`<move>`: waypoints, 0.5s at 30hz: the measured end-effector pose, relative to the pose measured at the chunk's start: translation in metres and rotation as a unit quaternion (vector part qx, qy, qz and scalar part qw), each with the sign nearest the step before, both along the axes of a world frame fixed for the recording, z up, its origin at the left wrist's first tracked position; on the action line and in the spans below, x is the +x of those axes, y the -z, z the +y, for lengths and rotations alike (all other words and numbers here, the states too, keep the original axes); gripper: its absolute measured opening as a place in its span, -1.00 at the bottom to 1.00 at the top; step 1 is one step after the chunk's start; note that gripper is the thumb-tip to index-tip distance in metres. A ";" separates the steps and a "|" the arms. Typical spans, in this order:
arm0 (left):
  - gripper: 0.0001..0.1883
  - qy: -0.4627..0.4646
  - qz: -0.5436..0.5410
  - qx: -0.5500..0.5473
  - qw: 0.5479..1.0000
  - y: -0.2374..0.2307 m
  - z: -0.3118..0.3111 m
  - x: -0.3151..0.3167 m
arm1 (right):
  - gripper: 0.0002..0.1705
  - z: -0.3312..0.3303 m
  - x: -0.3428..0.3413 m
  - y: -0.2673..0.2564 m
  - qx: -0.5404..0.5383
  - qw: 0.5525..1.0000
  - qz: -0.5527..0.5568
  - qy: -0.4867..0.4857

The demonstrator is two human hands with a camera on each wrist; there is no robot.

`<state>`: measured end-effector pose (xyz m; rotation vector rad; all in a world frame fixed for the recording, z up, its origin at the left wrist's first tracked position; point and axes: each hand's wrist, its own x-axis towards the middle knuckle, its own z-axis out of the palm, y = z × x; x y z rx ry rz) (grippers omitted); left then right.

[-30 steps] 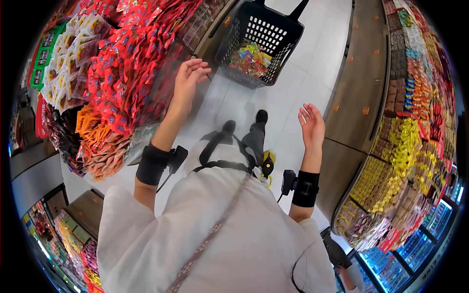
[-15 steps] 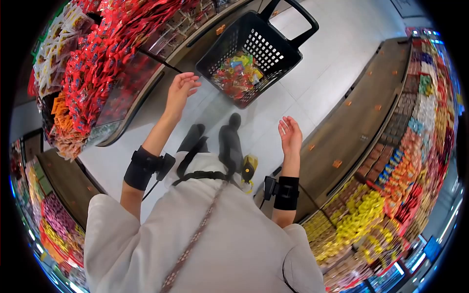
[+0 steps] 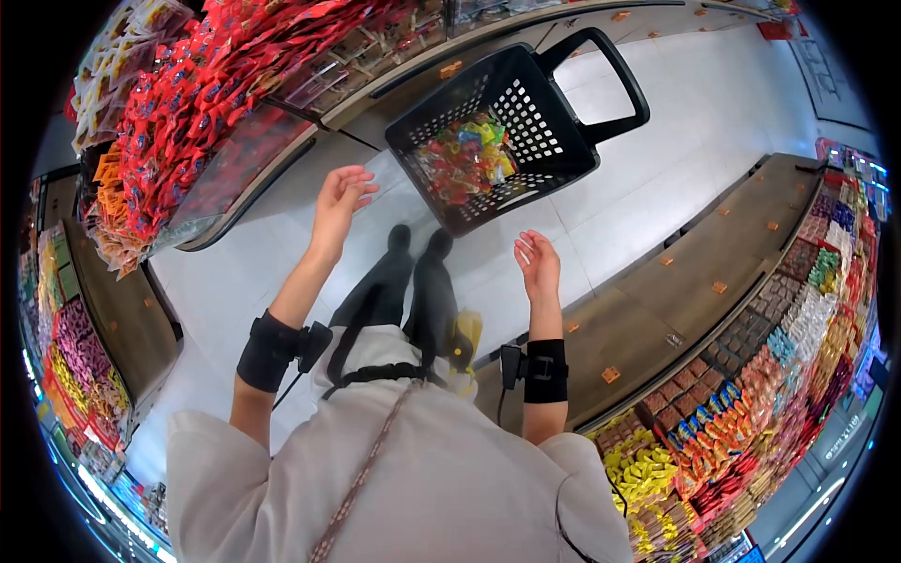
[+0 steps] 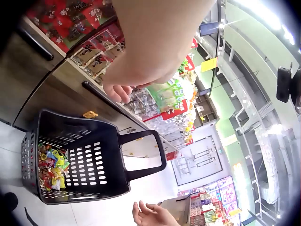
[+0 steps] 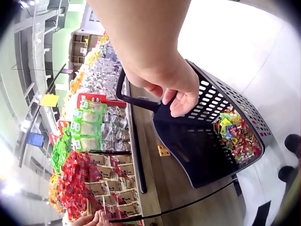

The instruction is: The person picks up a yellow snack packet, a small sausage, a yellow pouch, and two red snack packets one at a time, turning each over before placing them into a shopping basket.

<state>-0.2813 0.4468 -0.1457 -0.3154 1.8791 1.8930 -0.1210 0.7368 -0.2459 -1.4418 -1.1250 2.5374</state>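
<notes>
My left hand (image 3: 338, 214) is held out in the air, fingers loosely bent and holding nothing. It is between the candy bins on the left and a black perforated shopping basket (image 3: 560, 141). My right hand (image 3: 540, 270) hangs in the air below the basket in the head view, also with nothing in it. Wrapped candies (image 3: 466, 159) in red, yellow and green lie in the basket's bottom. The basket's loop handle (image 5: 141, 101) points away from me, and no hand touches it. In the right wrist view, the right hand (image 5: 176, 87) overlaps the basket.
Red candy packets (image 3: 202, 103) fill bins along the left, above a wooden cabinet base. To the right, a low wooden counter (image 3: 690, 291) borders a long display of sorted sweets (image 3: 741, 375). Pale tiled floor (image 3: 601, 225) runs between them. A yellow item (image 3: 463, 342) hangs at my waist.
The view has turned, and the basket now appears lower and further right, tilted over. Both hands stay raised and free; they sit slightly lower in view, the right one further left. My feet now stand side by side.
</notes>
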 end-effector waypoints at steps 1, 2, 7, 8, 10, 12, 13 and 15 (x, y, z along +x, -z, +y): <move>-0.72 -0.006 -0.002 -0.001 1.000 0.002 -0.003 -0.001 | -0.69 -0.003 -0.006 0.006 -0.001 1.000 0.000 -0.009; -0.72 -0.011 -0.005 -0.001 1.000 0.005 -0.005 -0.003 | -0.69 -0.006 -0.011 0.012 -0.002 1.000 0.000 -0.016; -0.72 -0.003 -0.016 0.007 1.000 0.024 -0.013 -0.016 | -0.70 -0.035 -0.044 0.039 0.004 0.998 -0.027 -0.060; -0.72 0.001 -0.016 0.011 1.000 0.028 -0.015 -0.020 | -0.70 -0.041 -0.053 0.043 0.004 0.997 -0.030 -0.066; -0.72 0.009 -0.018 0.021 1.000 0.038 -0.019 -0.027 | -0.69 -0.053 -0.068 0.053 0.005 0.995 -0.046 -0.090; -0.72 0.017 -0.016 0.034 0.999 0.051 -0.022 -0.036 | -0.69 -0.063 -0.087 0.067 0.006 0.994 -0.058 -0.096; -0.73 0.019 -0.024 0.030 0.999 0.056 -0.023 -0.039 | -0.70 -0.069 -0.096 0.075 0.016 0.992 -0.074 -0.097; -0.73 0.025 -0.038 0.022 0.999 0.065 -0.023 -0.048 | -0.71 -0.076 -0.112 0.095 0.025 0.989 -0.096 -0.108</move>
